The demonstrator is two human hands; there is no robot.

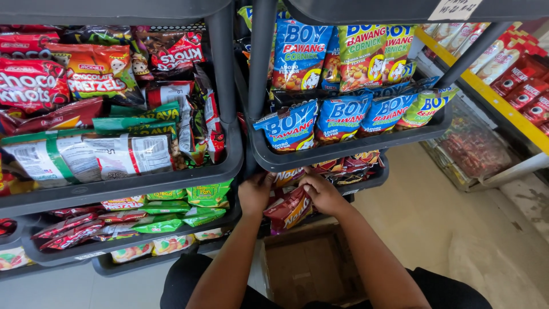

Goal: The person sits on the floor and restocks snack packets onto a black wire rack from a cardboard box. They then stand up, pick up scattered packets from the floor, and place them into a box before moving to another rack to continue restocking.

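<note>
Two bare hands are busy down at the lower tier of a dark grey plastic rack (343, 150) on the right, and the view looks straight down over both forearms. The left hand (255, 193) is curled around the top edge of some snack packets tucked under the shelf lip, fingers hooked over them, so it's gripping rather than loose. The right hand (323, 194) is closed over the top of a red snack bag (290, 209), which sits tilted between the two hands, half out of the lower tray and sticking toward the person. Behind it there are more red and orange packets (349, 167) crammed into that same lower tray, kind of hard to tell apart because the shelf above shades them. Right below the hands sits an open brown cardboard box (311, 266) on the floor, between the person's arms. The shelf just above is packed with blue corn snack bags (342, 117) standing in a row, with green and yellow ones (362, 54) behind. Over on the left is a second rack (143, 182) of the same kind, loaded with red pretzel bags (94, 71), white and green packets (86, 155) lying flat, and green bags (209, 194) one tier down. Off to the right edge there's a yellow-edged shelf (503, 106) with red boxes (523, 91) lined up on it, well apart from the hands.
</note>
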